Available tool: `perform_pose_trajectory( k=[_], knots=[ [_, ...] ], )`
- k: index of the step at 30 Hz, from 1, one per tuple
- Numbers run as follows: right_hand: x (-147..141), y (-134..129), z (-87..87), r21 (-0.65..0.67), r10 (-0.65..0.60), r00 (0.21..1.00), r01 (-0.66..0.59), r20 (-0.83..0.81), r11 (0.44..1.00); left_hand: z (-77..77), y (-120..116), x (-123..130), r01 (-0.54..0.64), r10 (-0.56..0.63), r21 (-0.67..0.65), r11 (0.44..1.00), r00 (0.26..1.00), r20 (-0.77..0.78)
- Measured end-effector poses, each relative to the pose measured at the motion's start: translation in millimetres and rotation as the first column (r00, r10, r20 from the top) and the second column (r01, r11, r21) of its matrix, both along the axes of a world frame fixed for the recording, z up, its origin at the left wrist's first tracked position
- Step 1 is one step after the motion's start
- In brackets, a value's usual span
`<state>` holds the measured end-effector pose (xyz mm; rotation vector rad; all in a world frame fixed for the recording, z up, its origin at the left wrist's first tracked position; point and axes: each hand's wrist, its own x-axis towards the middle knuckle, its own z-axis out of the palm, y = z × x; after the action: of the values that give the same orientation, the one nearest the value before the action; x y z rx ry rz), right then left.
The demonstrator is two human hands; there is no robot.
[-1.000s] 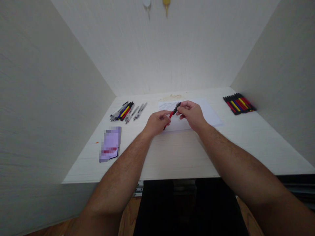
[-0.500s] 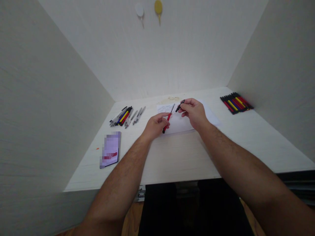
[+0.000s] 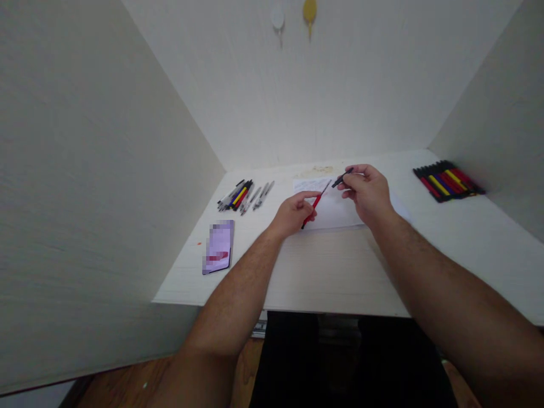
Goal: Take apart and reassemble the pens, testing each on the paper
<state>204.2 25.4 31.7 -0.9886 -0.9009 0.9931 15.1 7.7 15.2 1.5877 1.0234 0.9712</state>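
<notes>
My left hand (image 3: 296,214) is closed round a red pen barrel (image 3: 315,205), which is tilted, with a thin refill (image 3: 326,187) sticking out of its upper end. In my right hand (image 3: 369,190), the fingers pinch a black pen part (image 3: 341,178) with a clip-like shape. The black part and the refill tip are close but apart. Both hands are over white paper (image 3: 340,214) with faint handwriting near its top edge.
At the left lie black, blue, yellow and red pens (image 3: 241,196) beside clear pens (image 3: 264,196). A phone (image 3: 219,249) lies nearer the front. A row of coloured pens (image 3: 448,181) is at the right. Walls (image 3: 331,102) enclose the desk (image 3: 331,272).
The whole view has shifted, so the desk and hands appear further right. Both hands keep their holds, and the red barrel with its refill leans more to the right.
</notes>
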Motion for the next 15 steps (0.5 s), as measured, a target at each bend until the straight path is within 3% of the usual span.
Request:
perform_pose_trajectory(
  k=[15],
  knots=[
    [2.0,4.2,1.4,-0.007,-0.044,0.997,0.044,-0.061,0.999,1.4,1.8,-2.4,0.01,-0.011,-0.021,1.0,1.0,-0.016]
  ],
)
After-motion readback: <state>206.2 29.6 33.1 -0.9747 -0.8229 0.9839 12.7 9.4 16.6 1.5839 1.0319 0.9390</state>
